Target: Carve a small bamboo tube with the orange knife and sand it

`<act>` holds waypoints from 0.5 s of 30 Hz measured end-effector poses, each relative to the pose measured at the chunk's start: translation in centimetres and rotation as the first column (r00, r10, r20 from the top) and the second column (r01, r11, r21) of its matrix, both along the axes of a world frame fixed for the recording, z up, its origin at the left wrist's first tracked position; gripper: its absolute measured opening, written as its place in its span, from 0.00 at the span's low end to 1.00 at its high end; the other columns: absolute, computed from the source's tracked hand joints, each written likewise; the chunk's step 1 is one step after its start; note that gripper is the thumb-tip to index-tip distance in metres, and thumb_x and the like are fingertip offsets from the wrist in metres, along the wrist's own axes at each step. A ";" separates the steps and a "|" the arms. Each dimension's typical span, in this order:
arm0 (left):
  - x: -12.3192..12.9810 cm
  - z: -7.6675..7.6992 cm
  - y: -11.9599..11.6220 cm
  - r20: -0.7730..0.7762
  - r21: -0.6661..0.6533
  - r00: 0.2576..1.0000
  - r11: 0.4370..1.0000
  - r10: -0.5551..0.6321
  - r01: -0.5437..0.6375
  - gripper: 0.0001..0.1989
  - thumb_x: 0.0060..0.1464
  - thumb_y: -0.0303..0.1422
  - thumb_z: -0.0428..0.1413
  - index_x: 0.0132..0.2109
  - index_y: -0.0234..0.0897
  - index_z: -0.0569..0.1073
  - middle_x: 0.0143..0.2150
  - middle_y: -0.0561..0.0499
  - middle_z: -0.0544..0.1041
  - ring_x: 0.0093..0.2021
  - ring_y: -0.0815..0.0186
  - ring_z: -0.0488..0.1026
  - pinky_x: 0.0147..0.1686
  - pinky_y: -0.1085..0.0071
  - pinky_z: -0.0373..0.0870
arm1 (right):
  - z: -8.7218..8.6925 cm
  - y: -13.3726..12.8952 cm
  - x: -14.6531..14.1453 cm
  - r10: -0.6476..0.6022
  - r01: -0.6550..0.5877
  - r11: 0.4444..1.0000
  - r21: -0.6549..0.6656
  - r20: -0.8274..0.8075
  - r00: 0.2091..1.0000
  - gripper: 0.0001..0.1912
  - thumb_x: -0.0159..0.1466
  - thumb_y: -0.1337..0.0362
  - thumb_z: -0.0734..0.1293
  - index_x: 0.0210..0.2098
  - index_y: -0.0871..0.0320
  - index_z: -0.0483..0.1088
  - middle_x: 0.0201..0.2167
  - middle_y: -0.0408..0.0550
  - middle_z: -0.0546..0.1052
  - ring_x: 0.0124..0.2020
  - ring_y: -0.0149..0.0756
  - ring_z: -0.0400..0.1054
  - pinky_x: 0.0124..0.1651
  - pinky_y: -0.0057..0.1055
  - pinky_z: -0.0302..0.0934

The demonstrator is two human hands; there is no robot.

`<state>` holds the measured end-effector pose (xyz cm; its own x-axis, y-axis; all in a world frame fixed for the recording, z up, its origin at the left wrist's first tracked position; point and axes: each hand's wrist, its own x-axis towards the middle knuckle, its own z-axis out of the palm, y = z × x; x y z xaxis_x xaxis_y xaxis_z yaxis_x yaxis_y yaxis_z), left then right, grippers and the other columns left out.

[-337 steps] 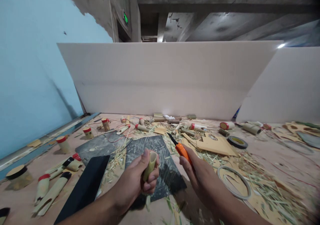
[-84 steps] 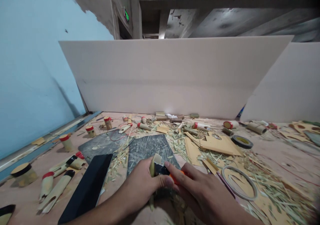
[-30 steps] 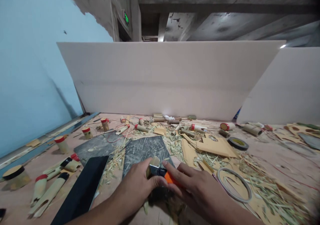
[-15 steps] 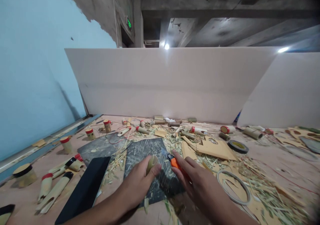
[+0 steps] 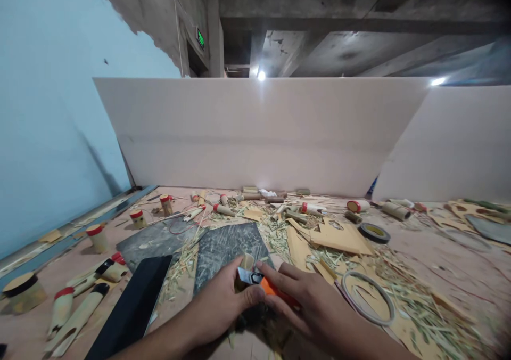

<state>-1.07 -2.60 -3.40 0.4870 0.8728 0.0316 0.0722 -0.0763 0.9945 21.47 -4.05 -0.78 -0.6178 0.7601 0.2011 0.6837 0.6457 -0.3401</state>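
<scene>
My left hand (image 5: 225,291) is closed round a short piece of bamboo tube (image 5: 248,262), whose upper end shows above the fingers. In my right hand (image 5: 299,296) is an orange utility knife (image 5: 273,287), gripped with the index finger along its top. The knife's blade (image 5: 246,276) lies across the bamboo, close to my left thumb; the exact contact is partly hidden by the fingers. Both hands are above a scratched dark cutting mat (image 5: 223,248). Pale shavings are scattered around the mat.
A black phone-like slab (image 5: 131,307) lies left of the mat, beside cut bamboo tubes (image 5: 82,317) with red or black bands. At right are a tape roll (image 5: 374,233), a pale ring (image 5: 393,309) and cardboard pieces (image 5: 339,237). A white panel (image 5: 255,131) stands behind.
My right hand has brought the knife leftward and slightly down, from apart to across the bamboo. My left hand still holds the tube. The whole view has shifted slightly.
</scene>
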 end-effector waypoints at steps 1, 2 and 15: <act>0.1 0.1 -0.1 0.016 -0.006 1.000 1.000 -0.009 0.009 0.28 0.56 0.53 0.63 0.51 0.35 0.72 0.44 0.47 0.77 0.42 0.61 0.70 0.44 0.69 0.66 | 0.0 0.0 0.0 0.009 -0.009 1.000 -0.002 0.007 1.000 0.25 0.76 0.53 0.58 0.71 0.47 0.59 0.41 0.49 0.77 0.38 0.39 0.76 0.40 0.34 0.69; 0.2 0.1 -0.1 0.024 -0.007 1.000 1.000 -0.008 0.008 0.28 0.56 0.53 0.63 0.50 0.34 0.73 0.43 0.47 0.77 0.42 0.61 0.70 0.43 0.69 0.67 | 0.0 0.0 0.0 0.013 -0.013 1.000 -0.003 0.013 1.000 0.25 0.76 0.53 0.58 0.71 0.46 0.59 0.41 0.49 0.77 0.37 0.39 0.76 0.39 0.33 0.69; 0.5 -1.7 0.6 -0.203 0.159 0.950 0.966 0.236 -0.206 0.27 0.60 0.59 0.54 0.30 0.38 0.65 0.24 0.59 0.62 0.25 0.70 0.57 0.26 0.73 0.53 | -1.3 -0.1 -1.2 -0.282 0.285 0.942 0.176 -0.040 0.959 0.26 0.76 0.57 0.57 0.70 0.57 0.61 0.44 0.56 0.79 0.37 0.45 0.79 0.38 0.37 0.71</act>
<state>-0.58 -2.03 -5.06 0.2905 0.9543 0.0704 0.3168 -0.1654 0.9340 20.24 -4.18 -2.10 -0.3781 0.8543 0.3567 0.8431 0.4769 -0.2484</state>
